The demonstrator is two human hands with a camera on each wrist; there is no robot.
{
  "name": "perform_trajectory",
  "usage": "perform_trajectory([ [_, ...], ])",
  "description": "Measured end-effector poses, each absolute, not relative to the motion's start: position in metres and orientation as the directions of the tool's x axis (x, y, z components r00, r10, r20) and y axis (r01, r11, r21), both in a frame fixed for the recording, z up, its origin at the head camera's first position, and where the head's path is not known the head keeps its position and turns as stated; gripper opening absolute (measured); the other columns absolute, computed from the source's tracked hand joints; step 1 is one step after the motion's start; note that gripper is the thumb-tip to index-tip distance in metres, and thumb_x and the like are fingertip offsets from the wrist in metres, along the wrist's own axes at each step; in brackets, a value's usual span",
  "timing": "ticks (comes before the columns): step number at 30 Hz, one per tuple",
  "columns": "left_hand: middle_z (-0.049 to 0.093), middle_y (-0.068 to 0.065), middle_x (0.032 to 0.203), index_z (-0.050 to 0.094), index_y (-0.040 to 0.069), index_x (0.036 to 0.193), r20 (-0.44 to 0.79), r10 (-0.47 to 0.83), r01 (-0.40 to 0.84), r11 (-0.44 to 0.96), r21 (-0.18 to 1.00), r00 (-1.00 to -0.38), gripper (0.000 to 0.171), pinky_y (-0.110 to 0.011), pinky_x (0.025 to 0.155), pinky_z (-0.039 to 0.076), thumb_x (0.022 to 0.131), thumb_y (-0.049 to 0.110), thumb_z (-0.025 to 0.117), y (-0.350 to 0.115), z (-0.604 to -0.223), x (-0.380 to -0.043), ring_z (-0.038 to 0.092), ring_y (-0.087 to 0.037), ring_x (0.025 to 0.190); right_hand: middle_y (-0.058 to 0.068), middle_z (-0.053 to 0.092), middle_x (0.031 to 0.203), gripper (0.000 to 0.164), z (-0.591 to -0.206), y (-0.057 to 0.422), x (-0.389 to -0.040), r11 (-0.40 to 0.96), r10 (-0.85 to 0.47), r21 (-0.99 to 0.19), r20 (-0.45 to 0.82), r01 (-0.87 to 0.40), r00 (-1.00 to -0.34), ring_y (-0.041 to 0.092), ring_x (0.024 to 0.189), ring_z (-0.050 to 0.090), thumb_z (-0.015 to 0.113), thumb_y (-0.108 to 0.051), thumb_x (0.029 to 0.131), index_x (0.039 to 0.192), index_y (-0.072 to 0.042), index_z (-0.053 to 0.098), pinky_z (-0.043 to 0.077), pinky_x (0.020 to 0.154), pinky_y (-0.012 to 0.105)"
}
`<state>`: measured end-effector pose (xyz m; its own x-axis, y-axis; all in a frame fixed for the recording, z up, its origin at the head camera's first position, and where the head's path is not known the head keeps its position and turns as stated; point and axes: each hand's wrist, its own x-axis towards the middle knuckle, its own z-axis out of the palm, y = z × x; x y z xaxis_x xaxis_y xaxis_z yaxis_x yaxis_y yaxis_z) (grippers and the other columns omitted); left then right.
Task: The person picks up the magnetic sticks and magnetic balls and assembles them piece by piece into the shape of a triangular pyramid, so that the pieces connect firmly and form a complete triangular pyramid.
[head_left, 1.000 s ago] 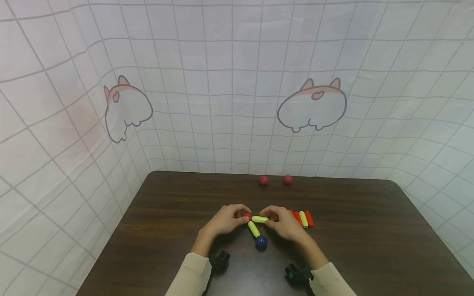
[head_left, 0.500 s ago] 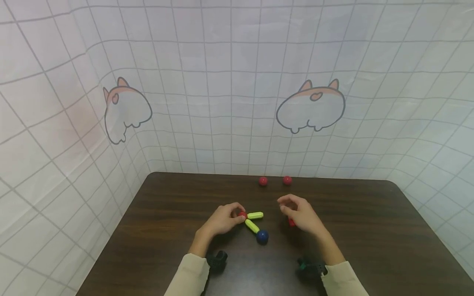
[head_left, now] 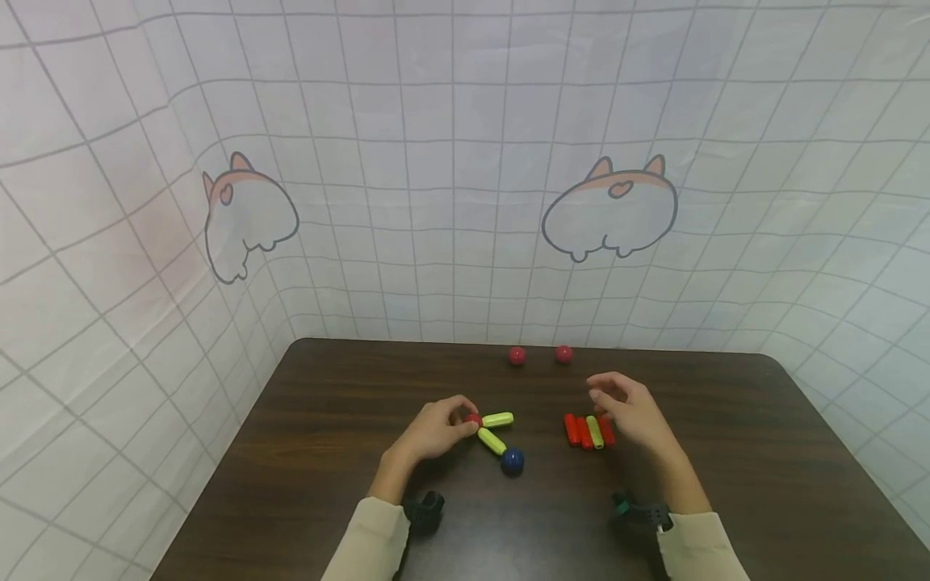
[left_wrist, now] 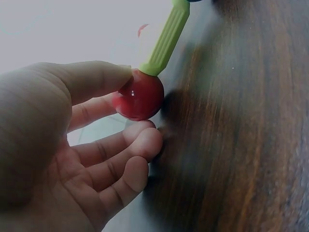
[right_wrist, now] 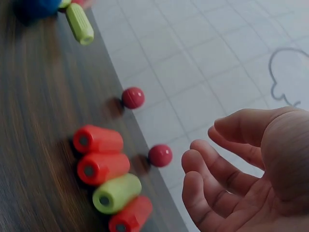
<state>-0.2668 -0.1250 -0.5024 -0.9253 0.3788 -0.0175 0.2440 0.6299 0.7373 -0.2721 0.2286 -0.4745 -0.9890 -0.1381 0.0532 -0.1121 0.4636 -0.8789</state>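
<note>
Between thumb and index finger my left hand (head_left: pixel 433 428) pinches a red ball (left_wrist: pixel 140 95). Two yellow-green rods are joined to that ball: one rod (head_left: pixel 497 420) points right with a free end, the other rod (head_left: pixel 492 441) slants toward me. A dark blue ball (head_left: pixel 512 461) sits at the slanted rod's far end. My right hand (head_left: pixel 634 410) holds nothing, its fingers loosely bent, above the right end of a row of short rods. In that row lie red rods (right_wrist: pixel 103 168) and one yellow-green rod (right_wrist: pixel 117 193), with dark round spots in their end faces.
Two loose red balls (head_left: pixel 517 356) (head_left: pixel 563 354) stand near the back edge of the dark wooden table (head_left: pixel 349 387). Behind the table hangs a white grid-patterned curtain (head_left: pixel 421 202). A dark band with a device is on each wrist.
My right hand has let go of the right-pointing rod and moved right, over and past the row of rods. My left hand, still pinching the red ball, has shifted slightly left with the joined pieces.
</note>
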Motion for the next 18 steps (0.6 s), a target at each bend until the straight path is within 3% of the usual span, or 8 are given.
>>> perform_trajectory([
  [9, 0.064, -0.003, 0.08, 0.067, 0.017, 0.119, -0.017, 0.386, 0.243, 0.614, 0.751, -0.922, 0.023, -0.027, 0.057, 0.043, 0.099, 0.029, 0.067, -0.128, -0.503, -0.267, 0.052, -0.011, 0.063, 0.023, 0.064, 0.115, 0.036, -0.479, 0.24, -0.275, 0.408, -0.082, -0.909, 0.058, -0.086, -0.995, 0.023, 0.09, 0.066, 0.062, -0.018, 0.103, 0.134, 0.0, 0.059, 0.057, 0.077, 0.033],
  [18, 0.065, -0.006, 0.083, 0.067, 0.016, 0.119, -0.024, 0.382, 0.226, 0.595, 0.771, -0.924, 0.024, -0.027, 0.058, 0.043, 0.1, 0.029, 0.067, -0.129, -0.502, -0.266, 0.052, -0.012, 0.065, 0.028, 0.061, 0.129, 0.04, -0.486, 0.235, -0.3, 0.385, -0.104, -0.921, 0.028, -0.066, -0.994, 0.022, 0.092, 0.067, 0.063, -0.018, 0.102, 0.138, 0.0, 0.056, 0.056, 0.077, 0.032],
])
